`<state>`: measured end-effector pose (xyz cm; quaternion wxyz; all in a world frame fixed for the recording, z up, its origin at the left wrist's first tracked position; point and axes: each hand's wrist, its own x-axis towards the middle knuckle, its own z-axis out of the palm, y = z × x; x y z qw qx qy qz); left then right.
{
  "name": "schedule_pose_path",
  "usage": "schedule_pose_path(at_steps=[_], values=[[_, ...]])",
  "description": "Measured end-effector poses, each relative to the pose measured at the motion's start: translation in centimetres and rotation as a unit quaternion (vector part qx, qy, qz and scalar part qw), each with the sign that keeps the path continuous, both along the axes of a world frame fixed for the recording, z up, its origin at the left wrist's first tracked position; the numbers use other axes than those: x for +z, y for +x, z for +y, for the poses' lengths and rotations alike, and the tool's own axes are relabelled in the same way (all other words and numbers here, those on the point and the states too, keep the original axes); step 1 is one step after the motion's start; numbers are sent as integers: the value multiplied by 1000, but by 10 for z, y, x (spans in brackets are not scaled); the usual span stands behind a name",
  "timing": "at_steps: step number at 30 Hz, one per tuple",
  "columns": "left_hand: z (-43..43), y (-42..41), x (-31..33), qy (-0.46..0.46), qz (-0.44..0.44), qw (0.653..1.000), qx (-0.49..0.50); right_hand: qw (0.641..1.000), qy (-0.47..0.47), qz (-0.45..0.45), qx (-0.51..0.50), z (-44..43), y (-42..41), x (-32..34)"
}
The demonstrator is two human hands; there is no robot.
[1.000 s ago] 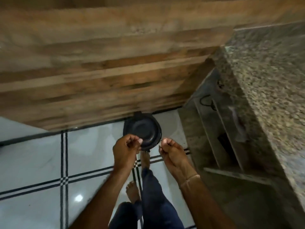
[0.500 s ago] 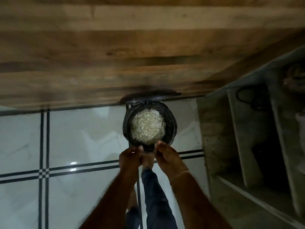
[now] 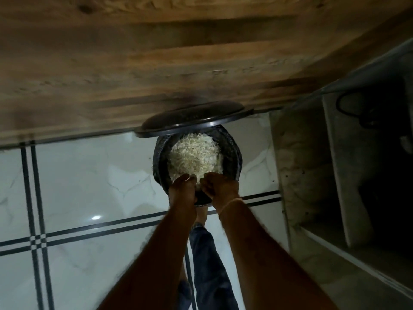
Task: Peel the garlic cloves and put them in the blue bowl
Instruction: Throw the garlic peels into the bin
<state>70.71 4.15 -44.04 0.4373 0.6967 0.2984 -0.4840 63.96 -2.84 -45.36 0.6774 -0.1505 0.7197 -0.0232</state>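
Bin on floor before wood panel, lid raised behind it. Peel heap inside bin. Shelves to right.

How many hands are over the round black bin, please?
2: the left hand and right hand, side by side over the near rim of the round black bin.

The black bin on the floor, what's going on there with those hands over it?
A person stands over the black bin, whose lid is up. The left hand and right hand hang side by side above its near rim, fingers bunched, over a heap of pale peelings. Whether either hand holds anything is unclear.
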Motion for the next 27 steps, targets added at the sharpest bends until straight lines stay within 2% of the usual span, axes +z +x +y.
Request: schedule_pose_path(at_steps=[4,6,8,10,12,14,17,20,23,27], values=[[-7,-8,5,-20,-17,999,-27,998,-25,44,41,-5,3,10],[-11,-9,13,-36,-68,995,-71,1000,-7,7,24,-4,7,17],[-9,-10,19,-55,-108,975,-187,998,32,-45,-32,-4,11,24],[-3,-10,14,-40,-105,951,-290,987,47,-126,-91,-6,15,41],[-2,-6,21,-25,-78,949,-303,982,30,-163,-97,-4,13,63],[-4,-8,48,-34,-75,943,-323,988,14,-139,-66,4,5,85],[10,-12,98,-9,-105,893,-438,985,1,-162,-52,13,-12,132],[25,-11,155,20,-189,837,-514,983,-85,-160,-16,18,-39,200],[30,-24,231,-26,-304,772,-558,970,-206,-106,78,38,-73,263],[45,-65,333,-93,-386,673,-624,925,-349,-49,141,72,-128,356]])
